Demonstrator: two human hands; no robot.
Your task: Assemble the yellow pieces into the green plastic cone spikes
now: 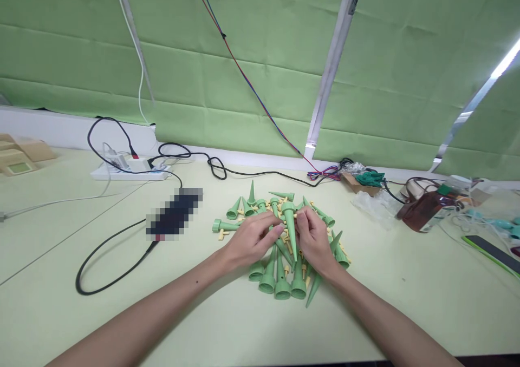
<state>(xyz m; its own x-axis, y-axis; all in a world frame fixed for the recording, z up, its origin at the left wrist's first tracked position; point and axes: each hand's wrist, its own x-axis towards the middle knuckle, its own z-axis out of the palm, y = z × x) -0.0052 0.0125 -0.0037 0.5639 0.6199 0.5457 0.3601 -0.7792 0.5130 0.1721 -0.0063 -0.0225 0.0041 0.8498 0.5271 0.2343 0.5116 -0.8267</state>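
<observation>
A green cone (290, 223) stands nearly upright between the two hands, wide open mouth at the top and sharp tip pointing down. It is smooth plastic, with a thicker collar under the rim. The left hand (252, 241) curls its fingers against the cone's left side, and the right hand (314, 243) pinches it from the right, so both are grasping it. Whether the right fingertips also hold a small yellow piece cannot be told.

The cone is just above a pile of cones (280, 280) of the same kind, mixed with small yellow pieces (221, 234), in the middle of the pale green table (406, 302).

Well to the right, a brown bottle (424, 211) with a green cap lies on its side; its contents cannot be made out. Beside it lies a clear plastic bag (371, 203), and behind that a small cardboard tray (352, 183) holds dark green parts (370, 178). A white power strip (129, 170) with plugs sits at the back left.
</observation>
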